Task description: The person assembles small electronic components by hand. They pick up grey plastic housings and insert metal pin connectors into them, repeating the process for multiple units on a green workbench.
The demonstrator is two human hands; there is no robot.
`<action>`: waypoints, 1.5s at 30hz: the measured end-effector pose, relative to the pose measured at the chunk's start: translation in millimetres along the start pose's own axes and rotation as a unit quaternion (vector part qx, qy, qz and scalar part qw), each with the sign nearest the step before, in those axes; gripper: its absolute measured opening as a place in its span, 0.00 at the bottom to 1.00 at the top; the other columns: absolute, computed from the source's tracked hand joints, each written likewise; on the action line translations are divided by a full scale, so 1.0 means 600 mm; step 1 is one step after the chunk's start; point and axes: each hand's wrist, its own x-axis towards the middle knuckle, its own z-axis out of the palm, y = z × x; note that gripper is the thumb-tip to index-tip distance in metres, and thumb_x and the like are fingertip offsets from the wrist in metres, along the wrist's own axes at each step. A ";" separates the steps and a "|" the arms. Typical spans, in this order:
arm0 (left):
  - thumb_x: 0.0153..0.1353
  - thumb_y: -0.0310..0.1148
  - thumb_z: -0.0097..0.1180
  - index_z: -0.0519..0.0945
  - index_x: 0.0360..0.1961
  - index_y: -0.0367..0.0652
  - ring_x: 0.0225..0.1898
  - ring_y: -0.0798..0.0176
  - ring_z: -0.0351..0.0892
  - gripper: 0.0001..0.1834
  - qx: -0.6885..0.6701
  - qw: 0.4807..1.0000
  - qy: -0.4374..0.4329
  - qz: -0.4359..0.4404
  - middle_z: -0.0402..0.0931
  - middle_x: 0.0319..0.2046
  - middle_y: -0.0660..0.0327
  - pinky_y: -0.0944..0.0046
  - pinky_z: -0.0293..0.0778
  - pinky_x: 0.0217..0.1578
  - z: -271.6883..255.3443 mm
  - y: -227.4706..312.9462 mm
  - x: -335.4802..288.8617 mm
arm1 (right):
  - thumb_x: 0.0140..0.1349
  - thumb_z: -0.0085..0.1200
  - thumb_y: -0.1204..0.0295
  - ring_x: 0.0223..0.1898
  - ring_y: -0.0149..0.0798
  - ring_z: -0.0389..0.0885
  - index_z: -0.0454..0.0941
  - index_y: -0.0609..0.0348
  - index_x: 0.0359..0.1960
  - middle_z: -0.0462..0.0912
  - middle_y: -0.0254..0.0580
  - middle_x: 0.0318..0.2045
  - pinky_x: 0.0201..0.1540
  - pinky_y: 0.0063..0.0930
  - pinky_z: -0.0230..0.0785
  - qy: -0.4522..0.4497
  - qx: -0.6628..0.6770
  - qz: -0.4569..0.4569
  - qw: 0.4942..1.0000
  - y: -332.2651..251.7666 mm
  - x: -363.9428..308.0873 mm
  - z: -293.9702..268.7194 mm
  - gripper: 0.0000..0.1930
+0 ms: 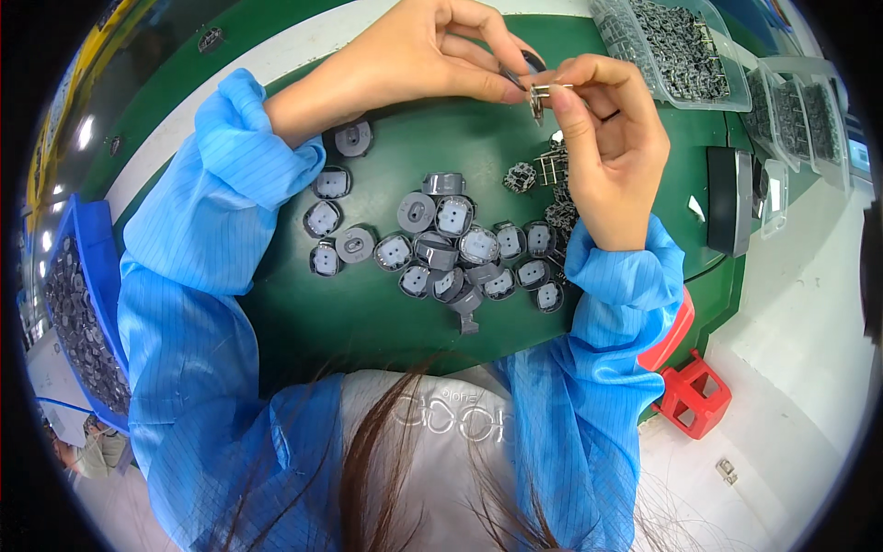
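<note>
Here the right hand pinches a small metal clip at its fingertips, above the green tabletop, while the left hand grips a dark piece against it. So slight a pinch could slip, likely dropping the clip among the grey caps below.
</note>
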 end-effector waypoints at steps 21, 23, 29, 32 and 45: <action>0.55 0.17 0.69 0.82 0.41 0.34 0.42 0.70 0.86 0.13 0.092 0.995 0.027 -0.018 0.85 0.38 0.60 0.69 0.82 0.46 0.030 0.038 -0.017 | 0.54 0.67 0.83 0.37 0.45 0.86 0.85 0.56 0.40 0.84 0.39 0.37 0.36 0.31 0.78 0.050 -0.381 -0.239 0.892 -0.004 -0.007 0.020 0.13; 0.56 0.17 0.68 0.82 0.41 0.35 0.42 0.70 0.86 0.12 0.024 0.997 0.040 -0.063 0.85 0.39 0.61 0.69 0.82 0.45 0.016 0.033 -0.013 | 0.56 0.65 0.84 0.38 0.45 0.86 0.84 0.56 0.43 0.83 0.40 0.37 0.40 0.32 0.79 0.040 -0.343 -0.220 0.912 -0.005 0.000 0.019 0.14; 0.57 0.19 0.67 0.82 0.46 0.32 0.38 0.75 0.84 0.15 -0.031 0.996 0.018 -0.086 0.86 0.36 0.57 0.77 0.79 0.41 0.011 0.034 -0.021 | 0.62 0.56 0.87 0.43 0.38 0.87 0.80 0.65 0.53 0.85 0.47 0.41 0.51 0.32 0.81 0.011 -0.006 0.082 0.997 -0.002 -0.002 0.029 0.17; 0.57 0.20 0.67 0.82 0.41 0.35 0.43 0.68 0.86 0.11 0.082 0.994 0.076 -0.004 0.84 0.40 0.62 0.71 0.81 0.47 0.027 0.033 -0.026 | 0.65 0.54 0.87 0.46 0.36 0.86 0.78 0.71 0.52 0.86 0.48 0.44 0.52 0.30 0.80 -0.017 0.000 0.096 0.995 -0.001 -0.007 0.027 0.14; 0.59 0.25 0.64 0.86 0.41 0.32 0.37 0.64 0.87 0.10 0.374 0.896 0.240 -0.012 0.88 0.36 0.54 0.65 0.82 0.43 -0.135 0.026 0.011 | 0.49 0.74 0.76 0.39 0.37 0.82 0.88 0.53 0.41 0.84 0.36 0.41 0.41 0.31 0.76 -0.179 -0.237 0.028 0.954 -0.027 0.018 -0.061 0.15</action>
